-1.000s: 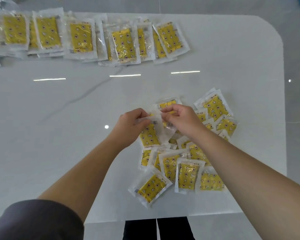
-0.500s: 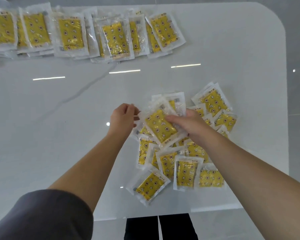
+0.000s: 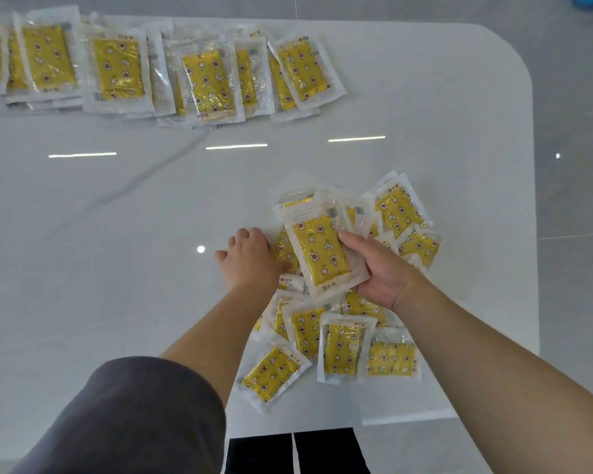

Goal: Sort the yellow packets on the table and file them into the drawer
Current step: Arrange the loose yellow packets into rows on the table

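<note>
While the right hand point(image 3: 377, 271) grips a small stack of packets point(image 3: 322, 251) from below, thumb on the right edge of the top one and fingers curled under, the stack sits lifted over the middle of the pile point(image 3: 343, 350). Its top packet shows its yellow face upward, long axis running roughly from the near edge of the table point(image 3: 117, 206) toward the far edge, leaning a little to the left at the far end; the clear sealed end with a small dark label points away from the person, and the printed strip lies at the near end.

The left hand point(image 3: 250, 260) lies palm down on the left side of the pile, fingers bent and pressing on a packet just beside the stack; whether it actually pinches that packet I cannot tell. A grey sleeve point(image 3: 134, 419) covers the left upper arm.

The pile spreads loosely near the right part of the near edge, its packets pointing in mixed directions, some overlapping, a few fanned out toward the right edge.

Along the far edge a row point(image 3: 172, 73) of overlapping packets runs from the left side toward the middle, each with its long axis pointing near-to-far, the rightmost ones tilted slightly
</note>
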The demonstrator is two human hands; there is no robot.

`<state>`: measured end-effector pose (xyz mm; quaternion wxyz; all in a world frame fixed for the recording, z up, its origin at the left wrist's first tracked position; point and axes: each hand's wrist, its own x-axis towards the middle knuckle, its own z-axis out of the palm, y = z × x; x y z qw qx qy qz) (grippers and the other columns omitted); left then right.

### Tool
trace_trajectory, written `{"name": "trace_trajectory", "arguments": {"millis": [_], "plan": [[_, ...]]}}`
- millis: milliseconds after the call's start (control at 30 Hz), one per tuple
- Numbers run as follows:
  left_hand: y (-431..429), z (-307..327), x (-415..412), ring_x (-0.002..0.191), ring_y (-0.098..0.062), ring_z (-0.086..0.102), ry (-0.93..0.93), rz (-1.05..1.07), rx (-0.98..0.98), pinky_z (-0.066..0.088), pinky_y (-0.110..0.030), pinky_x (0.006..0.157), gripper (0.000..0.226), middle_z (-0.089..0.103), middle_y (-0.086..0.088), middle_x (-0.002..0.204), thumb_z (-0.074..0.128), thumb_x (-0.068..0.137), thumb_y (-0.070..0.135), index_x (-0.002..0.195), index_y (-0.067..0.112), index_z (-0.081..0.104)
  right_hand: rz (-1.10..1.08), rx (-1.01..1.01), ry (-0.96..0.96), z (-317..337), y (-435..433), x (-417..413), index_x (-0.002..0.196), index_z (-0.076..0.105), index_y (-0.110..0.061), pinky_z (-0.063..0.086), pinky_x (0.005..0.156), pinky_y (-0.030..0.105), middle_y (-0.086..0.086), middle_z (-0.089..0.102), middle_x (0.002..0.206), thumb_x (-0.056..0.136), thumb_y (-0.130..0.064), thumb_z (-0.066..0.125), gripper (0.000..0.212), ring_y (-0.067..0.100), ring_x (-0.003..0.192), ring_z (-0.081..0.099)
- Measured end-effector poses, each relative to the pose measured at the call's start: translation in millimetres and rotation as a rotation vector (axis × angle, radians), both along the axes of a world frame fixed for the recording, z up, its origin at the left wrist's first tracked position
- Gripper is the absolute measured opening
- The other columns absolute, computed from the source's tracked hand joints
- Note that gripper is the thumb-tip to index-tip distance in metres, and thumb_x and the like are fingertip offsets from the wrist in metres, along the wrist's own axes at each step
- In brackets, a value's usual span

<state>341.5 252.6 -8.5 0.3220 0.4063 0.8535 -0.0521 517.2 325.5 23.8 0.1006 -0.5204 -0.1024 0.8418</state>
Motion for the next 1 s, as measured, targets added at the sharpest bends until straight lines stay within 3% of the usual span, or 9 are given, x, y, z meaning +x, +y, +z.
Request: {"name": "trace_trajectory", "arguments": {"millis": [67,133,267,367,500,667,767,867,1000], "plan": [[-1.2,1.7,-1.9,0.096,-0.019,0.052,-0.023,0.009,0.033,0.030,-0.034,0.086,0.030,0.053,0.003,0.101,0.070,0.080,0.043,0.095,0.021,0.055,-0.031,-0.011,0.040,-2.2,1.5,2.0,0.120,0.064,-0.009,0.060,0.079,0.039,0.012,0.072,0.108,0.070,-0.025,0.079,0.054,0.025,0.095,0.071],[-4.1,4.4,-2.4,0.092,-0.019,0.054,-0.033,0.010,0.052,0.028,-0.034,0.084,0.036,0.053,0.004,0.099,0.071,0.081,0.043,0.099,0.021,0.049,-0.042,-0.024,0.089,-3.9,3.2,3.0,0.117,0.068,-0.010,0.059,0.083,0.042,0.014,0.072,0.111,0.049,-0.025,0.096,0.075,0.026,0.098,0.071],[-5.5,3.9,1.3,0.103,-0.022,0.055,0.042,-0.043,-0.023,0.034,-0.039,0.090,0.065,0.053,0.003,0.108,0.073,0.074,0.056,0.117,0.018,0.044,-0.022,-0.013,0.166,-2.9,5.2,1.8,0.095,0.079,-0.011,0.060,0.080,0.043,0.014,0.074,0.106,0.038,-0.019,0.099,0.061,0.026,0.095,0.073],[-1.0,0.6,2.0,0.102,-0.022,0.053,0.047,-0.014,-0.065,0.033,-0.040,0.093,0.058,0.055,0.002,0.105,0.072,0.073,0.057,0.110,0.017,0.051,0.004,-0.008,0.190,-1.5,6.1,0.9,0.095,0.079,-0.011,0.059,0.081,0.043,0.014,0.073,0.106,0.037,-0.021,0.099,0.062,0.026,0.096,0.072],[5.6,5.1,2.1,0.095,-0.020,0.050,0.001,0.028,-0.106,0.030,-0.041,0.094,0.047,0.051,0.002,0.097,0.073,0.076,0.051,0.098,0.018,0.047,0.024,0.005,0.217,1.8,5.4,2.9,0.090,0.080,-0.012,0.061,0.070,0.038,0.012,0.075,0.099,0.040,-0.020,0.097,0.053,0.024,0.088,0.074],[4.5,15.7,-5.2,0.069,-0.020,0.048,-0.215,0.225,0.013,0.039,-0.033,0.072,0.034,0.050,0.002,0.074,0.072,0.084,0.032,0.088,0.013,0.043,0.017,-0.001,0.167,-3.3,2.3,9.9,0.097,0.078,-0.011,0.061,0.076,0.041,0.014,0.074,0.105,0.036,-0.019,0.100,0.065,0.026,0.093,0.073],[11.0,19.0,-14.5,0.065,-0.017,0.049,-0.335,0.311,0.113,0.039,-0.027,0.053,0.035,0.054,-0.003,0.077,0.073,0.084,0.032,0.088,0.005,0.051,0.011,0.008,0.116,-6.5,2.8,16.7,0.104,0.076,-0.011,0.059,0.081,0.044,0.015,0.071,0.112,0.039,-0.023,0.100,0.071,0.028,0.099,0.071],[25.2,17.8,-12.7,0.083,-0.020,0.052,-0.362,0.148,0.201,0.044,-0.029,0.070,0.036,0.052,-0.002,0.093,0.074,0.082,0.033,0.092,0.003,0.057,-0.039,0.006,0.077,-6.7,5.3,20.2,0.116,0.069,-0.008,0.058,0.084,0.044,0.016,0.068,0.120,0.052,-0.022,0.094,0.070,0.028,0.105,0.068],[42.9,9.1,-3.6,0.123,-0.019,0.041,-0.272,-0.168,0.234,0.037,-0.036,0.103,0.034,0.044,0.002,0.134,0.072,0.084,0.033,0.109,0.012,0.063,-0.090,0.028,0.031,-2.1,7.8,21.9,0.107,0.070,-0.011,0.060,0.079,0.038,0.009,0.074,0.104,0.076,-0.015,0.068,0.031,0.022,0.093,0.073]]}}
